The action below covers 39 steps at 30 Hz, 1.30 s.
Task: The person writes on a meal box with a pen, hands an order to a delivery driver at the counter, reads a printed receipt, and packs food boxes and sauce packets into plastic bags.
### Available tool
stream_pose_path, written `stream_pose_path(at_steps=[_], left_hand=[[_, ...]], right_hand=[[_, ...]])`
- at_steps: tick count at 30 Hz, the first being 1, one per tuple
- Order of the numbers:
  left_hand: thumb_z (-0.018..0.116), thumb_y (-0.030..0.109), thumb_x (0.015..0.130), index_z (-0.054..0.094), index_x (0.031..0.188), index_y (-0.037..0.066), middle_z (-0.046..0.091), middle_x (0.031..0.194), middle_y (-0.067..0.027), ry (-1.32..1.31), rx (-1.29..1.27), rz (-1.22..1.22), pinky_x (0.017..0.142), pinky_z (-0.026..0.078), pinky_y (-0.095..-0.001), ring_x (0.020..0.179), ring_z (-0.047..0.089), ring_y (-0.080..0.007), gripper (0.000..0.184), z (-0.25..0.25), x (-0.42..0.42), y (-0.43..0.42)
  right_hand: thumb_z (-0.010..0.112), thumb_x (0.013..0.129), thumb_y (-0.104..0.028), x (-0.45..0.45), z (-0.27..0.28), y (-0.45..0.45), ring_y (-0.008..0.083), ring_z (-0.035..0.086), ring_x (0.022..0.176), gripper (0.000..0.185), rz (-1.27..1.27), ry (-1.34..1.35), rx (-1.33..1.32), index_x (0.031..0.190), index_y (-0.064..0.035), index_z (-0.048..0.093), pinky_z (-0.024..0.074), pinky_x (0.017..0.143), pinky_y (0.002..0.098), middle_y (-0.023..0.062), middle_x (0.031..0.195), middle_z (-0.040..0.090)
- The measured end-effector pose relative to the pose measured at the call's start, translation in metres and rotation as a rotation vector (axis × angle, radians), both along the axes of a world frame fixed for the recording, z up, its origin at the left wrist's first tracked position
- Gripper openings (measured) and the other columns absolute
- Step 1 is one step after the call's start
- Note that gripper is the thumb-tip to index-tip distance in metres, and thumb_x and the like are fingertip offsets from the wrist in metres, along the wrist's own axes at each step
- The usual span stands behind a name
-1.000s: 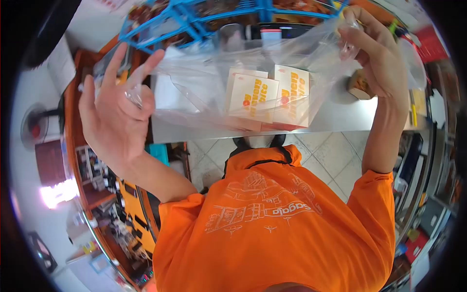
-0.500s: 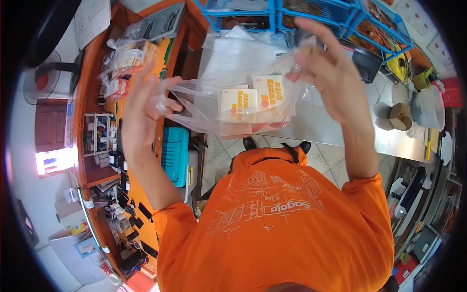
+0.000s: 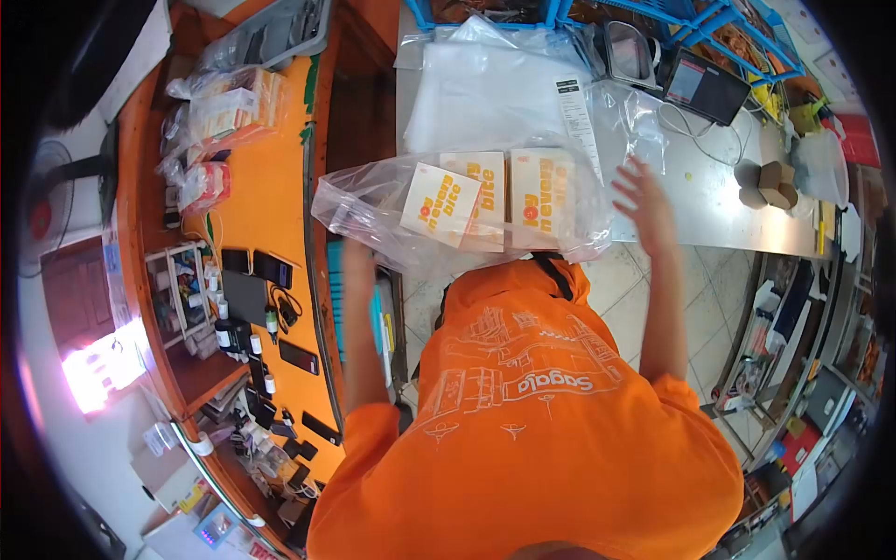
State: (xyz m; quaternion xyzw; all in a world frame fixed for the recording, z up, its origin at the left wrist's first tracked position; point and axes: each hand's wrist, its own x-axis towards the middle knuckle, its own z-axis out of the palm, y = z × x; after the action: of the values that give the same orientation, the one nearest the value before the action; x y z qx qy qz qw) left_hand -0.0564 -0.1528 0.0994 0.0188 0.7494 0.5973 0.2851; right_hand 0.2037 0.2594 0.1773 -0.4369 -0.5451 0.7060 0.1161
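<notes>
A clear plastic bag [image 3: 350, 201] lies at the front edge of the metal counter. Inside or under its film are white boxes with orange and yellow lettering: a tilted box [image 3: 441, 203] on top of another, and a third box [image 3: 543, 201] to the right. My left hand [image 3: 358, 252] is at the bag's left end, its fingers hidden by the film and blurred. Just right of the bag, my right hand [image 3: 644, 205] has its fingers spread and holds nothing. A printed slip [image 3: 579, 117] and a stack of clear plastic sheets or bags [image 3: 485, 89] lie behind the boxes.
A black-framed screen [image 3: 707, 86] and blue baskets [image 3: 737, 42] stand at the back right. An opened small carton [image 3: 777, 185] is farther right. On the left, an orange counter [image 3: 252, 205] holds phones and another bag of boxes [image 3: 238, 107].
Both hands have lowered, and my right hand has let go of the bag's edge. The bag has sunk down around the boxes, and one box now lies tilted. The view has shifted.
</notes>
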Motion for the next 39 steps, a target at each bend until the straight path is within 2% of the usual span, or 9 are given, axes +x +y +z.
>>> stream_pose_path(at_steps=[5, 9, 13, 14, 20, 26, 29, 33, 39], left_hand=[[0.051, 0.041, 0.099, 0.038, 0.146, 0.008, 0.053, 0.128, -0.0076, -0.668, 0.837, 0.158, 0.101, 0.041, -0.0376, 0.117, 0.052, -0.0235, 0.059, -0.032, 0.042, 0.091], [0.043, 0.029, 0.102, 0.033, 0.147, 0.003, 0.05, 0.137, -0.0122, 0.447, -0.133, -0.333, 0.103, 0.044, -0.0381, 0.122, 0.052, -0.0236, 0.053, -0.102, 0.07, 0.07], [0.047, 0.032, 0.1, 0.036, 0.145, 0.002, 0.04, 0.146, -0.0163, 0.3, -0.232, -0.709, 0.109, 0.039, -0.0444, 0.129, 0.046, -0.0305, 0.056, -0.049, 0.076, 0.076], [0.049, 0.033, 0.098, 0.037, 0.144, 0.001, 0.041, 0.145, -0.0173, 0.12, -0.06, -0.652, 0.108, 0.04, -0.0443, 0.128, 0.046, -0.0311, 0.057, -0.038, 0.08, 0.078], [0.052, 0.043, 0.094, 0.039, 0.14, -0.003, 0.052, 0.135, -0.0192, -0.876, 0.96, 0.148, 0.1, 0.047, -0.0455, 0.119, 0.054, -0.0337, 0.067, -0.035, 0.091, 0.101], [0.044, 0.046, 0.096, 0.04, 0.139, -0.003, 0.046, 0.141, -0.02, -0.852, 0.911, -0.051, 0.105, 0.042, -0.0453, 0.122, 0.051, -0.0355, 0.065, -0.048, 0.08, 0.105], [0.043, 0.045, 0.097, 0.051, 0.128, 0.001, 0.054, 0.127, -0.0167, -0.875, 0.282, 0.443, 0.099, 0.042, -0.0508, 0.115, 0.053, -0.0334, 0.055, -0.022, 0.072, 0.092], [0.047, 0.032, 0.101, 0.055, 0.125, 0.004, 0.062, 0.12, -0.0103, 0.422, 0.391, 0.508, 0.1, 0.041, -0.0343, 0.11, 0.057, -0.0204, 0.038, 0.082, 0.034, 0.064], [0.064, 0.017, 0.089, 0.066, 0.107, -0.002, 0.063, 0.116, -0.0219, 0.66, -0.245, -0.608, 0.097, 0.045, -0.0419, 0.115, 0.058, -0.0338, 0.026, 0.161, 0.043, 0.175]], right_hand=[[0.036, 0.096, -0.063, -0.018, -0.141, -0.049, 0.0371, 0.021, 0.145, 0.079, 0.242, -0.044, 0.097, 0.155, -0.0142, 0.021, 0.0234, 0.111, 0.0602, 0.0176, 0.159, 0.021], [0.033, 0.096, -0.066, -0.028, -0.109, -0.036, 0.0354, 0.018, 0.146, 0.08, 0.041, -0.006, -0.369, 0.155, -0.0136, 0.02, 0.0194, 0.114, 0.0578, 0.0164, 0.159, 0.021], [0.031, 0.101, -0.059, -0.045, -0.059, -0.049, 0.0266, 0.02, 0.147, 0.073, 0.115, -0.117, -0.333, 0.154, -0.0094, 0.023, 0.0227, 0.116, 0.0437, 0.0146, 0.158, 0.025], [0.033, 0.101, -0.057, -0.042, -0.086, -0.047, 0.0238, 0.027, 0.144, 0.073, 0.306, -0.03, 0.11, 0.152, -0.0059, 0.027, 0.0276, 0.114, 0.0396, 0.0138, 0.156, 0.029], [0.041, 0.102, -0.046, -0.087, -0.068, 0.005, 0.0236, 0.051, 0.125, 0.06, 0.279, 0.084, -0.01, 0.14, -0.0005, 0.048, 0.0375, 0.105, 0.033, 0.0152, 0.14, 0.052], [0.038, 0.103, -0.046, -0.096, -0.112, 0.006, 0.0235, 0.053, 0.122, 0.058, 0.497, 0.065, 0.257, 0.135, -0.0002, 0.054, 0.04, 0.102, 0.0308, 0.0153, 0.134, 0.057], [0.039, 0.103, -0.045, -0.096, -0.045, -0.003, 0.023, 0.054, 0.122, 0.057, 0.346, 0.026, 0.017, 0.131, 0.0019, 0.056, 0.0421, 0.1, 0.0334, 0.016, 0.132, 0.058], [0.04, 0.103, -0.045, -0.062, -0.045, 0.02, 0.0219, 0.059, 0.116, 0.054, -0.042, 0.04, 0.161, 0.122, 0.0008, 0.062, 0.0452, 0.095, 0.0366, 0.015, 0.12, 0.065], [0.048, 0.102, -0.039, -0.075, -0.009, 0.054, 0.018, 0.064, 0.102, 0.042, -0.204, 0.216, 0.387, 0.107, -0.0024, 0.068, 0.047, 0.087, 0.0327, 0.0103, 0.102, 0.071]])
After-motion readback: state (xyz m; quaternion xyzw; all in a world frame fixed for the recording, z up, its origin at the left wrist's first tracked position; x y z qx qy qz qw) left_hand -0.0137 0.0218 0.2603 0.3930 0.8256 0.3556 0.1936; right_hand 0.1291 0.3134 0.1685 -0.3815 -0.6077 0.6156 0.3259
